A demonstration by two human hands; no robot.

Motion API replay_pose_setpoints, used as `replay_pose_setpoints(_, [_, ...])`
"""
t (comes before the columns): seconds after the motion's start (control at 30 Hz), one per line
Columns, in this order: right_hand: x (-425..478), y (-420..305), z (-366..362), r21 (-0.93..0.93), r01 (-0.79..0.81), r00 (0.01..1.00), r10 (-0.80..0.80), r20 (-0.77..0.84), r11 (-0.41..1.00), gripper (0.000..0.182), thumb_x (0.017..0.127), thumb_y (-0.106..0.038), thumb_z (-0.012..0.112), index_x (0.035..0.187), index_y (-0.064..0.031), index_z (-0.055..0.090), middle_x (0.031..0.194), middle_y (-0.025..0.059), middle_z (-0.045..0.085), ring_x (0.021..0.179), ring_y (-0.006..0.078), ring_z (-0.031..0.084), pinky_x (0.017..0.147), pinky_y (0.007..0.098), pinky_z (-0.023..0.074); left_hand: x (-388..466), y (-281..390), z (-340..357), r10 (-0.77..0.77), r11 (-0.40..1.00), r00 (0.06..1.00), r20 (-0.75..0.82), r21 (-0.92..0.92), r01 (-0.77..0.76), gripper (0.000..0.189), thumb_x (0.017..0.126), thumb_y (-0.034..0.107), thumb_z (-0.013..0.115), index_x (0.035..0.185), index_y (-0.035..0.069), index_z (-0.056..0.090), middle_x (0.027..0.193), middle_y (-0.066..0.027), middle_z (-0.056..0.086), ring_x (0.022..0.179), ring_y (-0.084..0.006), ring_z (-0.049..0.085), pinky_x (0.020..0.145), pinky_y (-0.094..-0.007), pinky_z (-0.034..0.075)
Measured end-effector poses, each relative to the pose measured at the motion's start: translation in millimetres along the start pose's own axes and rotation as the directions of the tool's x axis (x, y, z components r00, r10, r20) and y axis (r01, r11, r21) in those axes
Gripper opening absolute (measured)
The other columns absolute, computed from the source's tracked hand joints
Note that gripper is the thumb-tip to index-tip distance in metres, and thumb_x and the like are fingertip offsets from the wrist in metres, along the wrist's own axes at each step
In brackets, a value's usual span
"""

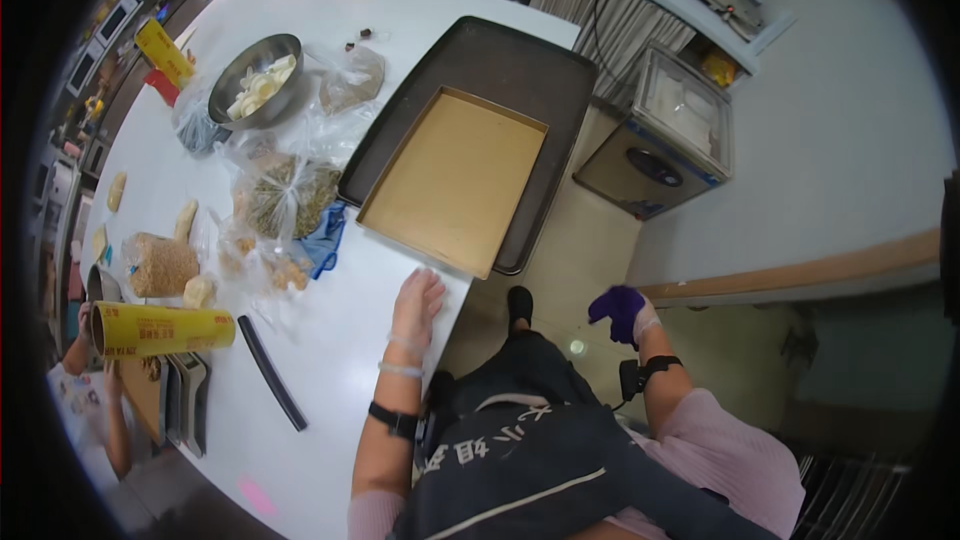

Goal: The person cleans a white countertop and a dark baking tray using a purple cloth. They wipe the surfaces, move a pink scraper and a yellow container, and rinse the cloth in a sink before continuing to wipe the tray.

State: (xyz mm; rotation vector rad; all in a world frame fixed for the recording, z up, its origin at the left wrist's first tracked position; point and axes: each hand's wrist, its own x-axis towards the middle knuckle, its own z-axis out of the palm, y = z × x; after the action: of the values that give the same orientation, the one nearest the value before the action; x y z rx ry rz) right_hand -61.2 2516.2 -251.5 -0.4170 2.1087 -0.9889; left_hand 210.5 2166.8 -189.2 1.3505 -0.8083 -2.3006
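Observation:
My left hand (418, 306), in a thin clear glove, is over the white table (352, 360) near its edge. It holds nothing, and its fingertips are just short of the near edge of a shallow gold-coloured baking pan (457, 180). That pan rests on a larger dark baking tray (510, 60), which overhangs the table's right side. Out over the floor, to the right, is my right hand (643, 319). Purple fabric (621, 313) covers its fingers; whether this is a glove or a held cloth is unclear.
Left of the trays lie a bag of dried herbs (289, 199), a steel bowl (259, 116) of pale pieces, a bag of grains (161, 266) and a black tube (271, 375). A person at far left holds a yellow roll (165, 330). A lidded bin (660, 142) stands right.

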Motion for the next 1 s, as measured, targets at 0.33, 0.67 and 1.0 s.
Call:
replay_pose_setpoints(0.33, [105, -48, -104, 0.872, -0.325, 0.946, 0.143, 0.292, 0.365, 0.032, 0.082, -0.023, 0.056, 0.104, 0.0002, 0.056, 0.093, 0.0126, 0.063, 0.086, 0.0277, 0.062, 0.078, 0.0389, 0.0517, 49, 1, 73, 0.044, 0.976, 0.932, -0.359, 0.215, 0.036, 0.016, 0.076, 0.013, 0.062, 0.077, 0.004, 0.049, 0.061, -0.0016, 0.048, 0.047, -0.0124, 0.043, 0.043, -0.0266, 0.035])
replay_pose_setpoints(0.67, [120, -214, -127, 0.891, 0.083, 0.951, -0.304, 0.063, 0.446, 0.040, 0.083, -0.020, 0.060, 0.116, 0.0006, 0.052, 0.102, 0.0120, 0.061, 0.094, 0.0230, 0.061, 0.084, 0.0349, 0.0492, 0, 73, 118, 0.715, 0.697, 0.586, -0.380, 0.321, -0.642, 0.025, 0.077, -0.003, 0.040, 0.098, -0.005, 0.052, 0.088, -0.0076, 0.057, 0.081, -0.0145, 0.054, 0.072, -0.0254, 0.045])
replay_pose_setpoints(1.0, [130, -502, 33, 0.154, 0.944, 0.329, -0.872, -0.362, 0.292, 0.036, 0.077, -0.012, 0.063, 0.111, -0.0037, 0.054, 0.109, 0.0148, 0.058, 0.101, 0.0281, 0.055, 0.087, 0.0361, 0.0453, -46, 161, 181, 0.975, 0.119, 0.202, 0.096, 0.544, -0.831, 0.062, 0.071, -0.010, 0.042, 0.133, -0.006, 0.040, 0.124, -0.0165, 0.053, 0.110, -0.0191, 0.054, 0.095, -0.0269, 0.040])
